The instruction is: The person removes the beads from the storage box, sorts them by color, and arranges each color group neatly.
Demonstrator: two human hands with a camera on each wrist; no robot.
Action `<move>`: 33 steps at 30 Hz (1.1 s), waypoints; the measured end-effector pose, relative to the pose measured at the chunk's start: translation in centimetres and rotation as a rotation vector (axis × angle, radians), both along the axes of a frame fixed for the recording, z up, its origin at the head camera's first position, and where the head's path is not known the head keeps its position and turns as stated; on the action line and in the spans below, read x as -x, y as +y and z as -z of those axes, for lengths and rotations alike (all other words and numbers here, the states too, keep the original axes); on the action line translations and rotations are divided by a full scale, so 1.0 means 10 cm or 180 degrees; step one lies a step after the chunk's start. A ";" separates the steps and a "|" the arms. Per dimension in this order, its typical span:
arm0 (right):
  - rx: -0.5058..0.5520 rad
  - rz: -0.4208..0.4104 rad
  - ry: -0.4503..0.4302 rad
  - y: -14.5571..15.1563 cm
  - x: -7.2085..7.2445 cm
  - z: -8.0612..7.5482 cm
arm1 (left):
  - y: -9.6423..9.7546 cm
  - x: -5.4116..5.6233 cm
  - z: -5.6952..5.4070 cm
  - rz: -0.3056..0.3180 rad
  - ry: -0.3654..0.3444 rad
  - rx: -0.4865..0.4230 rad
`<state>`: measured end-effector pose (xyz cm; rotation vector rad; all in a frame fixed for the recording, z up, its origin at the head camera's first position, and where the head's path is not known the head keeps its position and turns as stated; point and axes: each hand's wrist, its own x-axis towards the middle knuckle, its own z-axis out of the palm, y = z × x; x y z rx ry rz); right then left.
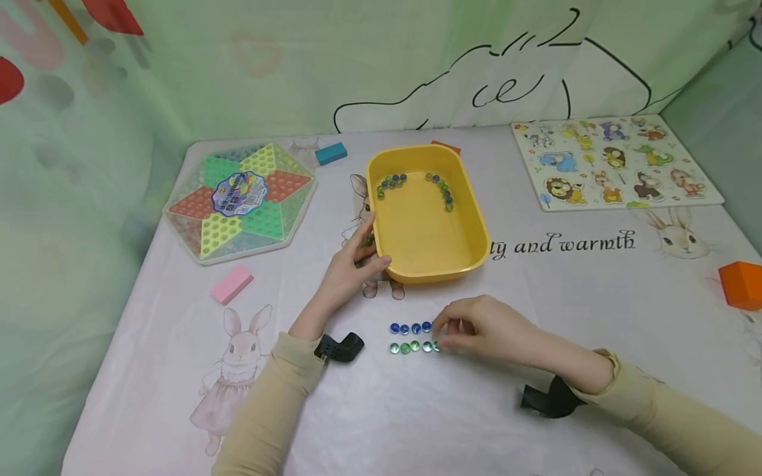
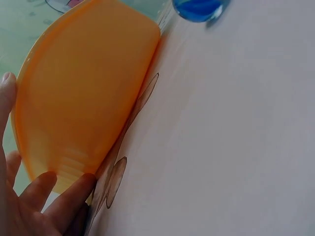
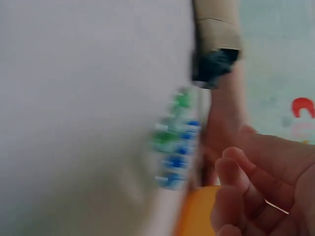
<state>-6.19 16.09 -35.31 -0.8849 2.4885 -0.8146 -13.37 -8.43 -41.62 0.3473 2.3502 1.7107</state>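
Note:
A yellow plastic basin [image 1: 431, 264] stands mid-table with blue and green glass marbles [image 1: 448, 193] in two curved lines inside its far half. My left hand [image 1: 351, 268] holds its near-left side, with the thumb at the rim; the left wrist view shows fingers [image 2: 74, 196] against the outer wall. In front of the basin lie a row of blue marbles [image 1: 405, 329] and a row of green marbles [image 1: 405, 348]. At their right end is my right hand [image 1: 488, 327], fingers loosely bent, partly covering the rows. In the right wrist view no object shows between its fingertips [image 3: 231, 169].
A Chinese checkers board [image 1: 238, 198] lies at the left, with a pink block [image 1: 232, 285] before it and a blue block [image 1: 331, 154] behind. An animal puzzle board [image 1: 619, 162] is at back right. An orange block [image 1: 741, 285] sits by the right edge.

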 end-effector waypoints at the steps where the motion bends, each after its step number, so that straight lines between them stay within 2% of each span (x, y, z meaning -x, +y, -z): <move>1: 0.0036 -0.0008 -0.0010 -0.01 0.03 -0.06 | 0.00 0.00 0.00 -0.0008 -0.0003 0.0009; 5: 0.0187 0.0003 0.0094 -0.08 0.19 -0.30 | -0.01 0.00 0.00 -0.0032 -0.0001 0.0028; 9: 0.0289 0.0120 0.0196 -0.18 0.43 -0.53 | -0.02 0.00 0.00 -0.0031 -0.0008 0.0021; 12: 0.0349 0.0254 0.0175 -0.27 0.68 -0.67 | -0.03 0.00 0.00 -0.0024 -0.0052 0.0021; 15: 0.0449 0.0513 0.0059 -0.37 0.97 -0.76 | -0.03 0.00 0.00 -0.0011 -0.0079 0.0016; 17: 0.0564 0.0701 -0.0011 -0.44 1.18 -0.78 | -0.02 -0.03 -0.09 0.0009 -0.0108 0.0037; 19: 0.0639 0.0895 -0.0082 -0.50 1.36 -0.76 | -0.01 -0.06 -0.20 0.0027 -0.0120 0.0055; 22: 0.0644 0.1037 -0.0073 -0.57 1.60 -0.67 | 0.01 -0.12 -0.35 0.0042 -0.0143 0.0099; 27: 0.0387 0.0981 0.0008 -0.64 1.93 -0.38 | 0.01 -0.13 -0.37 0.0041 -0.0169 0.0127; 33: -0.0115 0.0769 0.0057 -0.70 2.12 -0.09 | 0.03 -0.14 -0.37 0.0061 -0.0155 0.0115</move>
